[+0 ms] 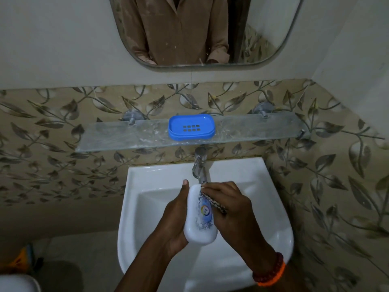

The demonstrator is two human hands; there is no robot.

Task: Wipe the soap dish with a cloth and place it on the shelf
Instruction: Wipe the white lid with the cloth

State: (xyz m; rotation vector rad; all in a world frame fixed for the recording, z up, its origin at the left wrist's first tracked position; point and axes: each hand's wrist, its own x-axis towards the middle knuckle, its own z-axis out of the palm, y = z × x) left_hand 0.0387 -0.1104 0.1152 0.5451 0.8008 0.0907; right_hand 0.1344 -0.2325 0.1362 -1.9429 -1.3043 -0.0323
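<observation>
My left hand (175,220) grips a white oblong soap dish part (196,228) with a round coloured sticker, held tilted over the white basin (273,234). My right hand (229,209) presses a striped cloth (212,202) against the dish's upper right side; most of the cloth is hidden under my fingers. A blue soap dish tray (191,127) with a grid of drain holes sits on the glass shelf (117,138) above the basin, apart from both hands.
A metal tap (200,165) juts out just under the shelf, right above my hands. A mirror (202,30) hangs higher on the wall. Patterned leaf tiles (328,186) close in at right. An orange object (23,258) lies on the floor at lower left.
</observation>
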